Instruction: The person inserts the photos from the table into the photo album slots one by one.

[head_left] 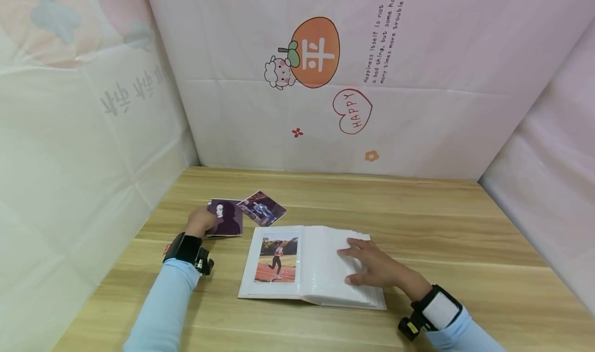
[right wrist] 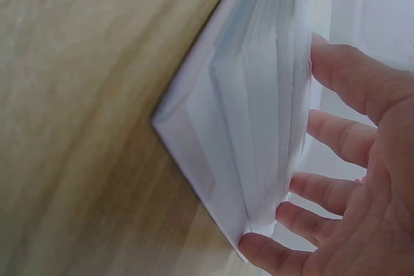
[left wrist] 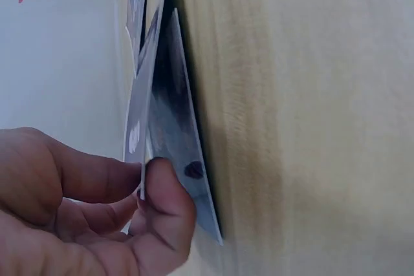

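Note:
My left hand [head_left: 201, 220] pinches the edge of a dark portrait photo [head_left: 231, 218] between thumb and finger. In the left wrist view that photo [left wrist: 137, 117] is raised at its near edge, with another photo [left wrist: 178, 134] lying under it. A photo album [head_left: 321, 269] lies spread on the table in the middle. Its left page holds a photo of a runner [head_left: 277, 261] in a sleeve; the right page is blank white. Spread fingers of my right hand [head_left: 374, 265] rest on that right page, and the right wrist view shows them along the edges of the stacked pages [right wrist: 265, 114].
Behind the album a second photo [head_left: 262, 209], showing a blue-clad figure, touches the portrait's corner. The wooden table [head_left: 418, 207] is bounded by a printed white cloth [head_left: 232, 119] at the back and white cloth on both sides.

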